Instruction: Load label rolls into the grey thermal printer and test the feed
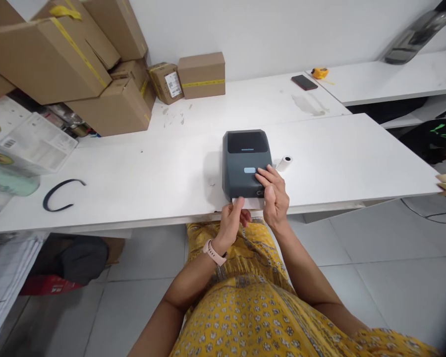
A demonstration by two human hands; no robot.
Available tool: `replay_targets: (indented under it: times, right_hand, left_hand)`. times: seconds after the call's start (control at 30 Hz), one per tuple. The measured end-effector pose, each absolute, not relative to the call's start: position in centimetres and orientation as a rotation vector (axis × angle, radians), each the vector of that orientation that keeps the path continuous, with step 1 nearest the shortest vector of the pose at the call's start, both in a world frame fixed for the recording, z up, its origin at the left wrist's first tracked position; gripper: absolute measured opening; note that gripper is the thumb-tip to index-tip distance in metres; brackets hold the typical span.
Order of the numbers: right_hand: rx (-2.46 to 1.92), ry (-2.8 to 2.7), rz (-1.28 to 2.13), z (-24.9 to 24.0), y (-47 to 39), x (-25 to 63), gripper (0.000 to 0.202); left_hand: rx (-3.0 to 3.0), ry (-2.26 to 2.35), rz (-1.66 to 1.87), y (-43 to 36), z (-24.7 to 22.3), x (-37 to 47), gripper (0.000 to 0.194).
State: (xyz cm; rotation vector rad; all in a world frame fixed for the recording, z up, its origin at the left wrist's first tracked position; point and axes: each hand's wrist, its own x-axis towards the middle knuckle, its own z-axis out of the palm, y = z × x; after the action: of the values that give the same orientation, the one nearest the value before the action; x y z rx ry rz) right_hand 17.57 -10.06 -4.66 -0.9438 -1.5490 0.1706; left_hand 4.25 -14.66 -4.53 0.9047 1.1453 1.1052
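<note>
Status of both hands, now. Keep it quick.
Left hand: closed, pinching the white paper at the printer's near edge.
Right hand: open, resting on the printer's near right corner.

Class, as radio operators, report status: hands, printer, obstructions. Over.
Left hand: thumb on white paper, front of printer. Right hand: on its near right corner. White roll beside printer, seemingly not blocking.

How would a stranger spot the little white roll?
On the long white table, find the boxy dark grey machine near the front edge. Just right of it, beyond the right hand, is the roll. Unlike that machine, it is small, white and cylindrical, with a dark-centred end.
</note>
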Motion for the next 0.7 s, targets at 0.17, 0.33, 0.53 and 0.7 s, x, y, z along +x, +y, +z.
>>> replay_targets:
  times: [0.17, 0.33, 0.53, 0.7]
  right_hand:
    - [-0.992, -1.563, 0.142, -4.8, -10.2, 17.5, 0.044]
    - [-1.081, -1.686, 0.082, -3.5, -10.3, 17.8, 0.045]
    - [-1.304, -1.843, -0.048, -1.1, -10.2, 17.8, 0.038]
    - [-1.341, -1.853, -0.242, -1.0, -9.7, 17.4, 0.027]
  left_hand:
    - [0.951, 1.183, 1.154, -14.4, -4.3, 4.6, 0.075]
    - [0.97, 1.186, 1.14, -14.6, -4.6, 4.7, 0.077]
    - [0.962, 1.073, 1.078, -15.1, -5.5, 3.7, 0.066]
    - [1.168, 1.176, 1.343, -15.9, -5.5, 1.8, 0.06]
